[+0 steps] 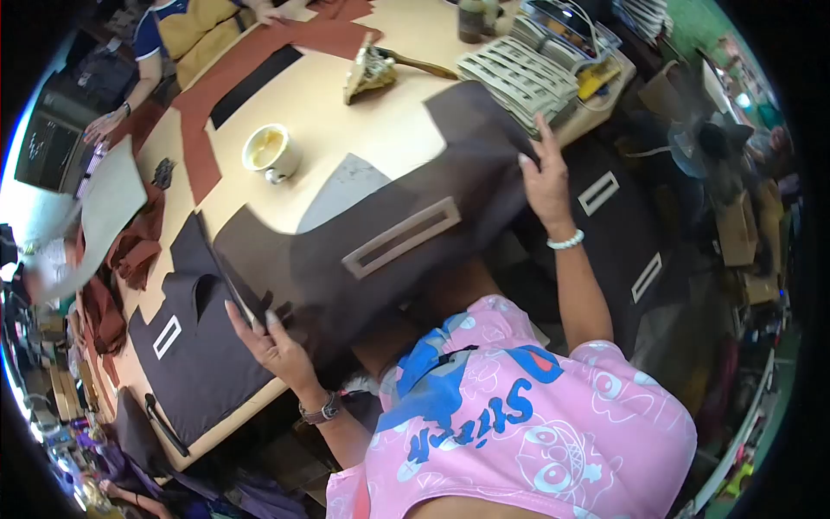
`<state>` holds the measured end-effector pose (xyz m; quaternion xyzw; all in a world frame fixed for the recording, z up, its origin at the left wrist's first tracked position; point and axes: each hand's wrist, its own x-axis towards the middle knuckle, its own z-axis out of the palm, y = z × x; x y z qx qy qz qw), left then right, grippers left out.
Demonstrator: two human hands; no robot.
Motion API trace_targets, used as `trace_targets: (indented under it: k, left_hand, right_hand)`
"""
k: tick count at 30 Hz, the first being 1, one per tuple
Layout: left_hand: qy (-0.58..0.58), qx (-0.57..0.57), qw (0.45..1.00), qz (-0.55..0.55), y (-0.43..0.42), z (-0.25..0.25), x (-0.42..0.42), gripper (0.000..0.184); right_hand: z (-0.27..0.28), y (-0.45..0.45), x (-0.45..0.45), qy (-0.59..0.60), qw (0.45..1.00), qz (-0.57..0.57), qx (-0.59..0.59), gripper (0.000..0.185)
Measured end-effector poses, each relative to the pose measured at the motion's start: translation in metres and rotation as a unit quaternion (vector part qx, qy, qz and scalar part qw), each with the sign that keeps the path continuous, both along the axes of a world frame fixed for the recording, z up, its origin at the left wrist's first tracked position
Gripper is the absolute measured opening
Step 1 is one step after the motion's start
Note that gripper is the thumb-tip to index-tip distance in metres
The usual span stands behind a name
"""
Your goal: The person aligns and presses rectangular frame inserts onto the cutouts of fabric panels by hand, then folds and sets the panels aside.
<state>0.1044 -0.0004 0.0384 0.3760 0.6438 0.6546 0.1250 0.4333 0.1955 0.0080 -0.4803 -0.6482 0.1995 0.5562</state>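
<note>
A large dark brown fabric piece [303,268] with a pale rectangular frame on it spans the space between my hands, partly over the table's near edge. My left hand [281,355], with a watch at the wrist, holds its lower left edge between thumb and fingers. At its right end, my right hand [547,177], wearing a pale bead bracelet, grips the edge with the thumb on the near side. A similar dark piece [207,372] with a white rectangular frame lies on the table to the left. Another dark piece [618,233] with two white frames is at the right.
On the table [337,134] are a white cup [270,149], a brush [424,66] beside a crusted holder [370,73], stacked pale strips [519,78] and reddish-brown pieces [199,156]. Black scissors or a similar tool [166,426] lie near the front left. Another person's hand [105,126] rests at the far left.
</note>
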Motion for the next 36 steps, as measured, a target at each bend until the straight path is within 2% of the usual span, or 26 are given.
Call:
trace_targets:
  k: [2,3,4,5,6,7,8,9,10,11,12,13,15,16,18,20,21,22,23,25,26,31,35,36]
  left_hand:
    - [-0.067,0.002,0.991,-0.117,0.006,0.000,0.030,0.063]
    - [-0.007,-0.031,0.987,-0.155,0.008,-0.016,0.034,0.061]
    - [-0.071,-0.142,0.962,-0.224,0.012,-0.006,0.051,0.059]
    - [-0.078,-0.181,0.933,-0.303,0.015,-0.003,0.073,0.056]
    - [-0.081,-0.220,0.896,-0.378,0.019,-0.001,0.095,0.055]
    - [-0.035,-0.183,0.867,-0.462,0.027,-0.007,0.118,0.053]
    - [0.034,-0.184,0.825,-0.533,0.037,-0.026,0.136,0.055]
    - [0.055,-0.185,0.783,-0.591,0.042,-0.038,0.160,0.054]
    - [0.073,-0.185,0.736,-0.647,0.046,-0.049,0.184,0.052]
    - [0.138,-0.148,0.656,-0.727,0.049,-0.059,0.230,0.051]
    - [0.148,-0.175,0.615,-0.755,0.048,-0.029,0.254,0.046]
    - [0.072,-0.160,0.590,-0.788,0.043,-0.047,0.275,0.044]
    - [0.108,-0.201,0.552,-0.802,0.040,-0.026,0.302,0.041]
    - [0.098,-0.160,0.582,-0.791,0.040,-0.032,0.313,0.042]
    - [0.072,-0.077,0.642,-0.760,0.037,-0.059,0.325,0.045]
    - [0.092,-0.110,0.681,-0.718,0.045,-0.085,0.329,0.049]
    - [0.113,-0.167,0.677,-0.708,0.050,-0.087,0.327,0.054]
    - [0.134,-0.223,0.670,-0.696,0.056,-0.090,0.326,0.059]
    - [0.172,-0.220,0.675,-0.683,0.057,-0.098,0.323,0.061]
    - [0.242,-0.215,0.683,-0.655,0.056,-0.130,0.319,0.066]
    - [0.241,-0.179,0.691,-0.657,0.054,-0.140,0.317,0.073]
    - [0.263,-0.196,0.724,-0.606,0.052,-0.129,0.331,0.071]
    - [0.222,-0.211,0.757,-0.577,0.059,-0.136,0.340,0.073]
    - [0.224,-0.201,0.765,-0.569,0.061,-0.142,0.342,0.073]
  right_hand:
    - [-0.005,-0.034,0.051,0.023,0.997,-0.035,-0.065,0.064]
    - [-0.007,-0.051,0.081,0.014,0.993,-0.071,-0.091,0.066]
    - [-0.025,-0.065,0.119,0.029,0.991,-0.092,-0.096,0.068]
    - [-0.027,-0.089,0.156,0.052,0.974,-0.111,-0.190,0.068]
    - [-0.027,-0.113,0.184,0.008,0.965,-0.183,-0.189,0.068]
    - [-0.026,-0.138,0.210,-0.035,0.948,-0.255,-0.189,0.068]
    - [-0.029,-0.164,0.243,-0.106,0.924,-0.295,-0.218,0.068]
    - [-0.031,-0.193,0.280,-0.174,0.894,-0.329,-0.250,0.069]
    - [-0.026,-0.224,0.320,-0.206,0.856,-0.373,-0.293,0.068]
    - [-0.020,-0.253,0.358,-0.235,0.819,-0.425,-0.306,0.068]
    - [-0.013,-0.282,0.395,-0.258,0.778,-0.473,-0.322,0.067]
    - [-0.008,-0.296,0.415,-0.287,0.745,-0.516,-0.311,0.066]
    - [0.004,-0.296,0.440,-0.279,0.738,-0.562,-0.249,0.066]
    - [0.010,-0.289,0.452,-0.276,0.734,-0.582,-0.216,0.066]
    - [0.004,-0.256,0.454,-0.250,0.762,-0.570,-0.178,0.066]
    - [-0.028,-0.213,0.465,-0.242,0.791,-0.545,-0.134,0.066]
    - [-0.054,-0.192,0.474,-0.246,0.806,-0.527,-0.109,0.065]
    - [-0.061,-0.170,0.463,-0.214,0.808,-0.519,-0.179,0.064]
    - [-0.066,-0.147,0.447,-0.181,0.806,-0.507,-0.248,0.063]
    - [-0.091,-0.110,0.440,-0.224,0.810,-0.478,-0.256,0.064]
    - [-0.105,-0.094,0.439,-0.238,0.816,-0.477,-0.224,0.066]
    - [-0.112,-0.038,0.438,-0.232,0.842,-0.463,-0.149,0.070]
    - [-0.124,-0.002,0.442,-0.233,0.836,-0.481,-0.127,0.071]
    - [-0.129,0.007,0.441,-0.275,0.826,-0.483,-0.090,0.070]
